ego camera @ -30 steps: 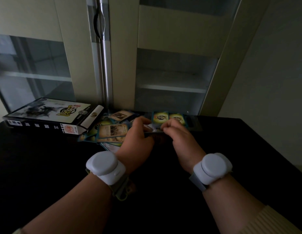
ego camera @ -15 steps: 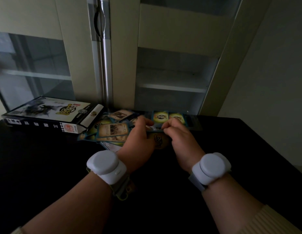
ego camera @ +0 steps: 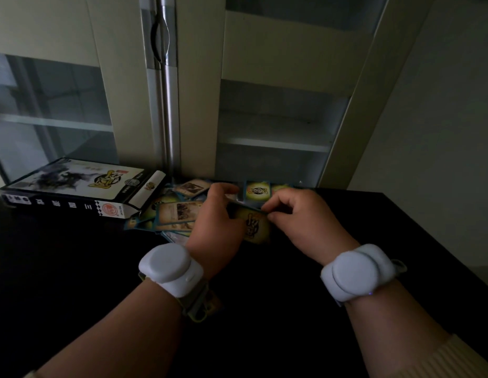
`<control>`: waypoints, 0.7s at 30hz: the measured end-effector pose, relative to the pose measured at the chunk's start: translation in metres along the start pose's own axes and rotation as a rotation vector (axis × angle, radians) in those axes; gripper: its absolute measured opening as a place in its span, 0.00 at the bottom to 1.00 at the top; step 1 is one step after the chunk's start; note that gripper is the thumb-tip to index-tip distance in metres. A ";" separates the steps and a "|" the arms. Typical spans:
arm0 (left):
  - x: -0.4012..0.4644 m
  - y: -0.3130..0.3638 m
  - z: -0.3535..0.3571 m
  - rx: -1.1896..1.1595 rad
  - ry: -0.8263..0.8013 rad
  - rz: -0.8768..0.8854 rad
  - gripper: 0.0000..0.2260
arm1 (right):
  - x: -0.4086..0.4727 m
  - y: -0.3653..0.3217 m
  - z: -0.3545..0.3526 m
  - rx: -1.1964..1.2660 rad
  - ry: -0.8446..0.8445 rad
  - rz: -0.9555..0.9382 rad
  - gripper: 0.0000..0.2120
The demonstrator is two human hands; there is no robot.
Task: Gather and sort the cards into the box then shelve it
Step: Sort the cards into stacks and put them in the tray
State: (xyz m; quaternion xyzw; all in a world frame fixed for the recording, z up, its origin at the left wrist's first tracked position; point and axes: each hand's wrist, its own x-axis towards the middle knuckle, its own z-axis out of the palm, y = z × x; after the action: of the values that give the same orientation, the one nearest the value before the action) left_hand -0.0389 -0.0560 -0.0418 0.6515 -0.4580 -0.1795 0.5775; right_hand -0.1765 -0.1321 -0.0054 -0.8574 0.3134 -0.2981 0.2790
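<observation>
In the middle of the frame the left hand (ego camera: 215,227) and right hand (ego camera: 305,222) both pinch one small stack of cards (ego camera: 253,225), with more loose cards (ego camera: 177,211) spread on the black table (ego camera: 74,268) beside the card box (ego camera: 82,186) at the left.

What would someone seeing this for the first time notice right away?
Probably the two hands in the middle, the left hand and right hand holding a small stack of cards between them above the black table. Next, the big white wrist devices on both forearms. Then the loose cards spread behind the hands, with the game box lying flat to their left in front of the cabinet.
</observation>
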 end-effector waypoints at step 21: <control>0.007 -0.002 -0.003 -0.007 0.032 -0.014 0.34 | 0.074 0.052 -0.021 0.084 0.423 0.529 0.10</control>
State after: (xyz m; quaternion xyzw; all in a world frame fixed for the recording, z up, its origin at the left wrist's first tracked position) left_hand -0.0321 -0.0596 -0.0404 0.6556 -0.4436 -0.1746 0.5857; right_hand -0.1637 -0.2241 -0.0005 -0.6531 0.5634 -0.3994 0.3107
